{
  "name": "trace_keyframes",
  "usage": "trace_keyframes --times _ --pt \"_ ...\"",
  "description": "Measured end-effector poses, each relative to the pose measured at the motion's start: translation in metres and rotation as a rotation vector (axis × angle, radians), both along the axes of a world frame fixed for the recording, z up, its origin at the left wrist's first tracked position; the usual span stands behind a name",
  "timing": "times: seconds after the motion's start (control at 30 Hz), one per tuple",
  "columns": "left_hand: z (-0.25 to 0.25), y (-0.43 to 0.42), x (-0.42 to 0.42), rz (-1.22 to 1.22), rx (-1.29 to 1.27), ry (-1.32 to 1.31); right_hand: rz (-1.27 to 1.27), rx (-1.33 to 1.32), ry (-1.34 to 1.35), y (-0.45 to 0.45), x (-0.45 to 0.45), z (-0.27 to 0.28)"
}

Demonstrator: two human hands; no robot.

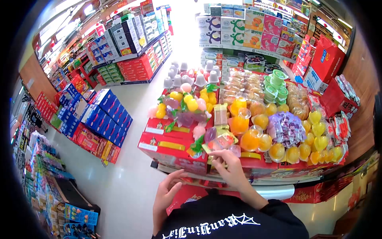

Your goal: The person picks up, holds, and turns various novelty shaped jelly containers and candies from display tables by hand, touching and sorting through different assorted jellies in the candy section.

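My right hand (230, 166) reaches over the front edge of the display, its fingers bent together at the near edge of a clear-wrapped packet (223, 141) with a yellow border and a reddish label. The packet lies tilted among fruit-shaped jelly cups. Close by are a purple jelly cup (210, 134), a pink one (199, 132) and green plastic leaves (196, 145). Behind the packet stands a brown and yellow packet (220, 114). My left hand (169, 190) hovers in front of the red boxes, fingers apart and slightly curled, holding nothing.
Red gift boxes (165, 140) support the fruit-shaped cups. Orange cups (250, 140), purple-wrapped sweets (287, 130) and green tubs (275, 85) stand to the right. Blue cartons (107, 115) are stacked across the aisle floor (119, 175). Hanging goods (39, 171) line the left.
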State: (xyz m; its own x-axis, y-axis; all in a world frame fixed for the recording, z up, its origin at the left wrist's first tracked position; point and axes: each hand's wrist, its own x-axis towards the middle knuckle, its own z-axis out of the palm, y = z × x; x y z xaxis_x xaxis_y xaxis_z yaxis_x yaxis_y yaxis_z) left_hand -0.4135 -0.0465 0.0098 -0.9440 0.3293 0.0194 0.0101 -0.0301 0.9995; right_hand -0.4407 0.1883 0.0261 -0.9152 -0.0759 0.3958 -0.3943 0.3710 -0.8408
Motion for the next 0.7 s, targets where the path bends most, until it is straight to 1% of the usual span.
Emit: trace_keyframes --times 0.07,0.1,0.13,0.17,0.2,0.27,0.3,0.33,0.4,0.47,0.53,0.6,0.67,0.7 --pt "0.014 0.007 -0.021 -0.004 0.036 0.029 -0.051 0.112 0.111 -0.004 -0.011 0.007" --pt "0.021 0.009 -0.034 -0.015 -0.087 0.151 -0.062 0.116 0.113 -0.006 -0.015 0.011" --pt "0.028 0.01 -0.047 -0.027 -0.209 0.275 -0.115 0.187 0.124 -0.009 -0.018 0.015" --pt "0.035 0.016 -0.058 0.012 -0.271 0.334 -0.17 0.256 0.134 -0.012 -0.021 0.017" --pt "0.034 0.018 -0.072 0.028 -0.366 0.503 -0.188 0.256 0.134 -0.016 -0.025 0.017" --pt "0.038 0.025 -0.099 0.014 -0.473 0.69 -0.31 0.452 0.231 -0.027 -0.032 0.015" --pt "0.037 0.028 -0.11 -0.017 -0.48 0.712 -0.315 0.548 0.185 -0.031 -0.034 0.012" --pt "0.036 0.03 -0.12 -0.051 -0.483 0.736 -0.344 0.545 0.176 -0.035 -0.036 0.009" --pt "0.037 0.034 -0.137 -0.139 -0.554 0.8 -0.407 0.713 0.141 -0.043 -0.04 0.004" --pt "0.036 0.037 -0.148 -0.208 -0.56 0.829 -0.463 0.739 0.138 -0.049 -0.042 0.003" --pt "0.025 0.034 -0.158 -0.303 -0.605 0.824 -0.527 0.787 0.087 -0.057 -0.044 0.004" --pt "0.022 0.031 -0.166 -0.398 -0.631 0.796 -0.562 0.775 0.012 -0.07 -0.047 0.01" --pt "0.022 0.026 -0.172 -0.445 -0.6 0.799 -0.631 0.842 -0.014 -0.08 -0.051 0.016" --pt "0.022 0.024 -0.174 -0.468 -0.576 0.799 -0.64 0.805 -0.038 -0.084 -0.052 0.016"
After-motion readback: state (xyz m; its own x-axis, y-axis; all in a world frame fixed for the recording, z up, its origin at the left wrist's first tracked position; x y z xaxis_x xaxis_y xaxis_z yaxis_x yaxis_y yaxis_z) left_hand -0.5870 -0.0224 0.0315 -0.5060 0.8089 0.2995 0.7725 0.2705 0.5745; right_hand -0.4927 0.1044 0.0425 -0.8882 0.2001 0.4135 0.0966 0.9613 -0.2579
